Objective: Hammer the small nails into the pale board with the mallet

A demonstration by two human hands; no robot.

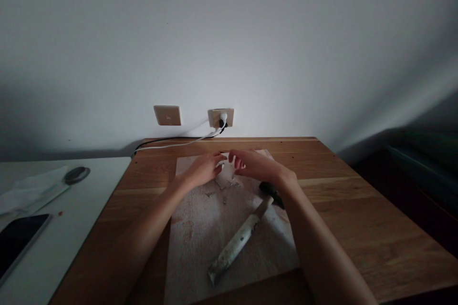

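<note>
My left hand (205, 169) is over the far part of a pale, worn board (193, 238), its thumb and fingers bent together around a small whitish bit at the tips, too small to name. Close beside it, my right hand (255, 164) has its fingers curled inward; whether something is in them is hidden. Small shiny shards (234, 184) lie scattered on the board just below both hands. A hammer (238, 243) with a pale, stained handle rests diagonally across the board, its dark head partly behind my right forearm.
The board lies on a wooden table (358, 219) against a wall. White and black cables run from a wall socket (229, 116) along the back edge. On the white table (86, 209) at left are a phone (21, 236), a round dark object (77, 175) and crumpled clear plastic (34, 190).
</note>
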